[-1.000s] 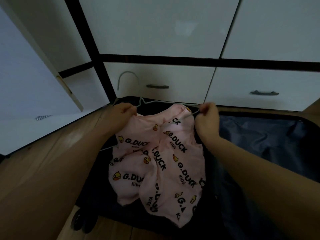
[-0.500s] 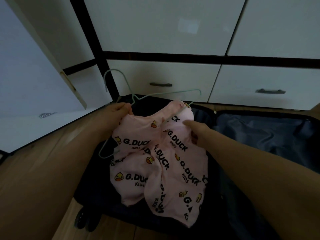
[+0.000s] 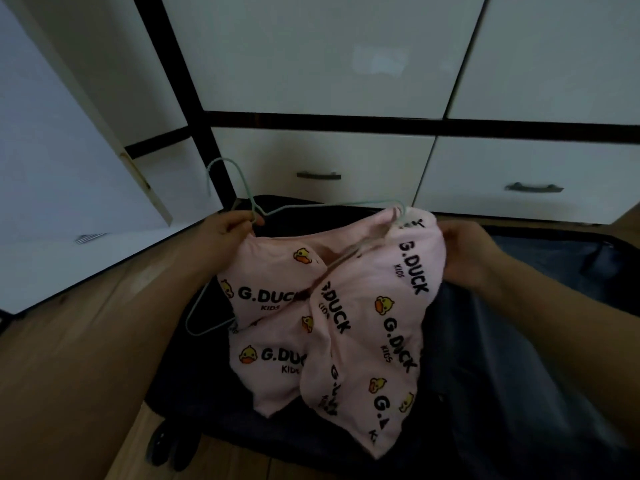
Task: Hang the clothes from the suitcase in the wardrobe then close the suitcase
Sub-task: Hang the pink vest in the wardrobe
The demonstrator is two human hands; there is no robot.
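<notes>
1. Fingers of the left hand (image 3: 227, 230) are curled round a thin green wire hanger (image 3: 221, 188).
2. Soft pink duck-print cloth (image 3: 349, 317) is gripped by the right hand (image 3: 465, 251).
3. It is draped over the open dark suitcase (image 3: 519, 341), near white wardrobe drawers (image 3: 322, 168).

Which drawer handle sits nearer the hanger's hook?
The left drawer handle: it is just right of the green wire hanger hook; the right handle lies farther off.
</notes>
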